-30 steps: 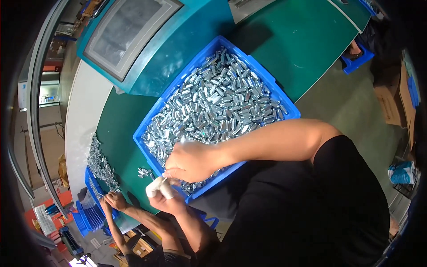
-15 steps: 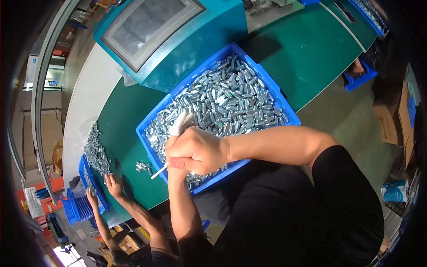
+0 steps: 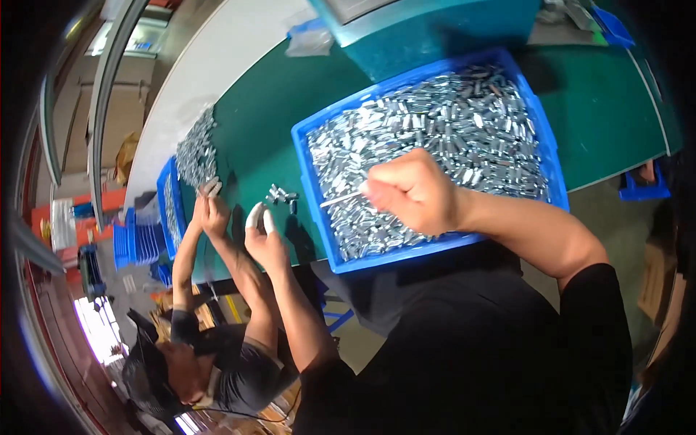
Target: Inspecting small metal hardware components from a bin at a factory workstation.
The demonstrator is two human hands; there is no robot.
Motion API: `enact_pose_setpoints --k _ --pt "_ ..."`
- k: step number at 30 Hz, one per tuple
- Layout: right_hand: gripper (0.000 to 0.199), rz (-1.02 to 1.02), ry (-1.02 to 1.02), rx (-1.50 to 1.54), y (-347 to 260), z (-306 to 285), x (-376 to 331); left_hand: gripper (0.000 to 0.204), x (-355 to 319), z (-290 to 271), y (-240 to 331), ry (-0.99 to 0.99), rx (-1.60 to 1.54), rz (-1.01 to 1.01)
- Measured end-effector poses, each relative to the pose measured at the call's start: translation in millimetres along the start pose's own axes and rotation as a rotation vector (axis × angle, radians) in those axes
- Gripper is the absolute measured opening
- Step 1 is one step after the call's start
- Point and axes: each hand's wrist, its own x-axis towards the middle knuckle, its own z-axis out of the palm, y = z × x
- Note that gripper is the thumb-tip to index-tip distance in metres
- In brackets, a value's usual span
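A: Fingers (image 3: 255, 215) on L hand (image 3: 264, 243) – two tips in pale finger cots, pointing up, slightly apart, nothing gripped. Hand sits on the green worktop (image 3: 254, 123), just below a small cluster of loose metal parts (image 3: 281, 194), near but not touching as far as I can see.

B: R hand?

A: R hand (image 3: 415, 192) is fisted, fingers curled tight on a thin white stick (image 3: 342, 199). Stick pokes out to the left, tip over the left part of the blue bin (image 3: 542, 145). Hand hovers over / rests on the near-left part of the bin's contents, can't tell which.

B: Bin contents?

A: Full of small silvery metal pieces (image 3: 449, 123), piled loose. Bin sits on the worktop btw the person and a teal machine housing (image 3: 435, 29) at the back.

B: Anyone else there?

A: Yes, co-worker on the left, hands (image 3: 210, 210) together at the worktop edge, also w/ finger cots. Just beside them a heap of the same silvery parts (image 3: 194, 148) on the worktop and a narrow blue tray (image 3: 168, 210) w/ more. Stack of blue trays (image 3: 134, 243) further left, below worktop level. Another blue bin (image 3: 641, 190) low on the right, off the worktop.
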Motion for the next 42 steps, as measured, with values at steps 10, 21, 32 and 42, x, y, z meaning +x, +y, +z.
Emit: enact_pose_setpoints --k 10,21,32,42 --pt "0.037 0.134 0.002 0.020 2 7 2 0.027 -10 13 -8 -0.143 0.281 0.035" --pt "0.037 0.136 -0.100 -0.034 10 14 -1 0.020 -56 17 76 -0.324 -0.620 -0.057" --pt "0.034 0.084 -0.118 -0.171 7 10 -1 0.016 -62 25 104 -0.470 -0.610 0.128" --pt "0.026 -0.044 -0.055 -0.345 13 19 -9 0.013 -69 38 105 -0.503 -0.844 -0.193"
